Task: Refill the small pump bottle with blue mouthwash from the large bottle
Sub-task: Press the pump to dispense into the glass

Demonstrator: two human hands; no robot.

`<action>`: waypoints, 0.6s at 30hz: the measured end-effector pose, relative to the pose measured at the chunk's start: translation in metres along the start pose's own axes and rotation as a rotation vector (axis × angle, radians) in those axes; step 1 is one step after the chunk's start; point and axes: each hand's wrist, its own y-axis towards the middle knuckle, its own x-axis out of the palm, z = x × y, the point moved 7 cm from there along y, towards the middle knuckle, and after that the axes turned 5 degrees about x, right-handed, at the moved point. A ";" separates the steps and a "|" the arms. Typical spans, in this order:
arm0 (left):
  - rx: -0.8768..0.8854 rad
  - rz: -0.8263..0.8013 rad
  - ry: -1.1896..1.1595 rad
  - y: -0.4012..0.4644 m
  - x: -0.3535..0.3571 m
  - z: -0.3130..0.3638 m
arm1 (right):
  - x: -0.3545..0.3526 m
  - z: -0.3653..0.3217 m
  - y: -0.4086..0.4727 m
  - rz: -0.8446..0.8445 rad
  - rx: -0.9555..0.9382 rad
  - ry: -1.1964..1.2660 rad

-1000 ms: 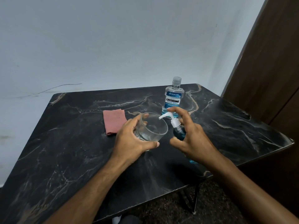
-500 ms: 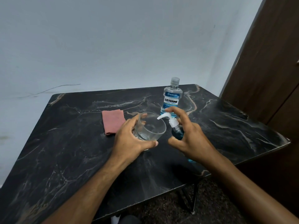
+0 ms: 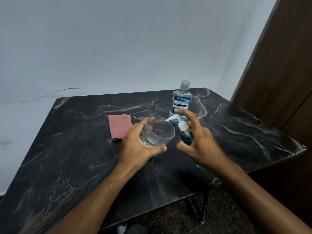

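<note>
My right hand (image 3: pixel 200 142) is wrapped around the small pump bottle (image 3: pixel 185 135), which holds blue liquid and has a white pump head; my forefinger rests on top of the pump. The nozzle points into a clear glass tumbler (image 3: pixel 158 131), tilted toward the bottle and held in my left hand (image 3: pixel 136 146). The glass looks nearly empty. Behind both stands the large capped mouthwash bottle (image 3: pixel 182 102) with a blue label, upright on the table and touched by neither hand. Most of the pump bottle's body is hidden by my right hand.
A folded pink cloth (image 3: pixel 119 126) lies left of the glass on the black marble-pattern table (image 3: pixel 76 157). A pale wall runs behind the table and a dark wooden door (image 3: pixel 278 65) stands at the right. The table's near-right edge drops to a dark floor.
Both hands, the glass and the pump bottle keep nearly the same pose. Only the camera view has shifted slightly.
</note>
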 end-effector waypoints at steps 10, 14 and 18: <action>-0.001 0.008 -0.011 -0.001 -0.001 0.001 | 0.001 0.002 -0.002 0.009 0.005 -0.009; -0.002 0.007 -0.017 -0.001 -0.001 0.001 | 0.000 0.005 -0.001 0.015 0.005 -0.020; -0.008 0.007 -0.034 0.000 0.000 -0.001 | -0.001 0.007 -0.002 0.036 0.002 -0.020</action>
